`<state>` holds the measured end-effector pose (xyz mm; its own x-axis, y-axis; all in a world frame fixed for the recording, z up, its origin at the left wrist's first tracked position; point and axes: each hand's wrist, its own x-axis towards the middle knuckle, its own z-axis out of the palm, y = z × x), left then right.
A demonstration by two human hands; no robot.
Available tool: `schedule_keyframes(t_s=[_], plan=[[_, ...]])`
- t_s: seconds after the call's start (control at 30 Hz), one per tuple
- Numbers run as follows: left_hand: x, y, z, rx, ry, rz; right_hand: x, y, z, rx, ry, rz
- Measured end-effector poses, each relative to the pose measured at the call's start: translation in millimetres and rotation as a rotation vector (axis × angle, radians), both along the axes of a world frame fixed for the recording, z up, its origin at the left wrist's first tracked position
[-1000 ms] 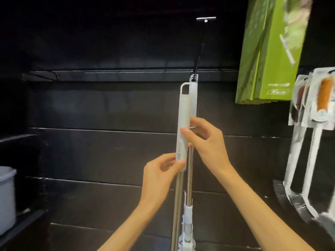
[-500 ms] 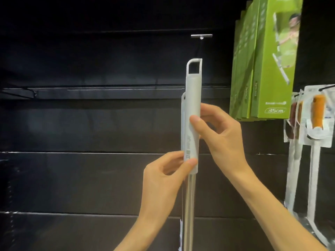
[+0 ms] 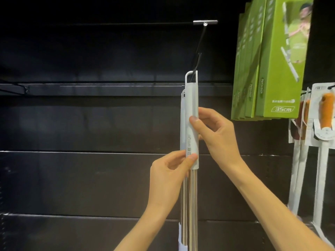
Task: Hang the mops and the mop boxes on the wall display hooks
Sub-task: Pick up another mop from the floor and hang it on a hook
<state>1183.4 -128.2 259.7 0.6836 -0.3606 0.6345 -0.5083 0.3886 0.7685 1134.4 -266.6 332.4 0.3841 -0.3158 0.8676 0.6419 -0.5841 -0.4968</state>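
Both my hands pinch mop handle (image 3: 192, 124): left hand (image 3: 170, 171) at 6 o'clock end of grip, right hand (image 3: 215, 136) mid-grip; loop at hook (image 3: 197, 57).

I see the mop handle (image 3: 192, 124) is matt grey plastic, and its pole (image 3: 192, 205) is shiny smooth metal. The green boxes (image 3: 279, 69) look like glossy cardboard; the wall panels (image 3: 90, 178) look matt dark.

Both raised hands, left hand (image 3: 170, 171) and right hand (image 3: 217, 136), pinch with curled fingers

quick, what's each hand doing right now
Left hand: pinching the lower end of the grey mop handle.
Right hand: gripping the same handle higher up.
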Motion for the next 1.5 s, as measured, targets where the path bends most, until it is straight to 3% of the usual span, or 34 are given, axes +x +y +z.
schedule_keyframes(t_s=[0.6, 1.0, 1.37, 1.5], plan=[[69.0, -57.7, -5.1, 0.050, 0.033, 0.163, 67.3, -44.6, -7.2, 0.048, 0.109, -0.110], [80.2, -71.5, -11.7, 0.082, -0.100, 0.254, 86.5, -54.5, -16.0, 0.053, 0.041, -0.189], [76.6, -63.0, -10.3, 0.147, -0.229, 0.335, 65.7, -50.1, -11.3, 0.071, 0.247, -0.210], [69.3, -49.8, -16.9, 0.174, -0.333, 0.401, 40.3, -44.0, -32.7, -0.038, 0.393, -0.337]])
